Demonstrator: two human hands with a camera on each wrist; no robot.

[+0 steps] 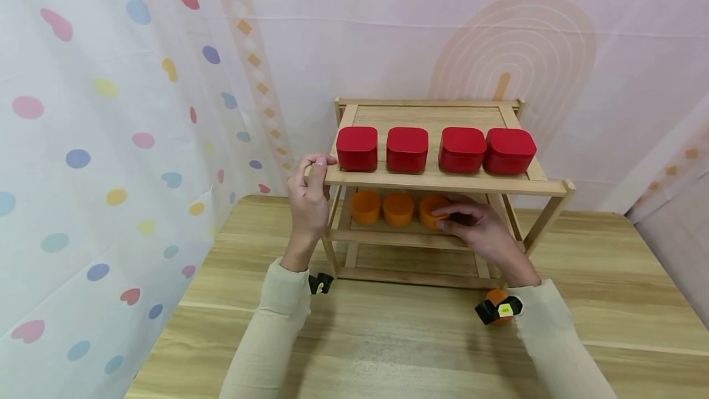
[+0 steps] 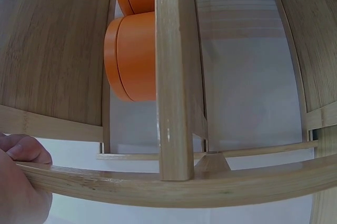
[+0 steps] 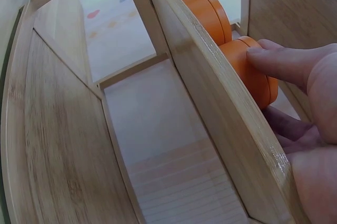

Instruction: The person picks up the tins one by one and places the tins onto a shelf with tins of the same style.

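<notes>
A wooden three-tier shelf (image 1: 443, 183) stands on the table. My left hand (image 1: 310, 193) grips the left front corner of its top board, fingers over the edge. On the middle tier sits a row of three orange round lidded boxes. My right hand (image 1: 479, 226) reaches in under the top board and pinches the rightmost orange box (image 3: 251, 74) between thumb and fingers; part of it is hidden behind the shelf's front rail in the right wrist view. The middle orange box (image 1: 398, 210) and the left orange box (image 1: 365, 207) stand close beside it.
Several red lidded boxes (image 1: 407, 149) line the top tier, above the right hand. One more orange box (image 1: 496, 296) is on the table (image 1: 388, 350) by the right wrist, partly covered by the wrist camera. A patterned curtain (image 1: 354, 48) hangs behind the shelf.
</notes>
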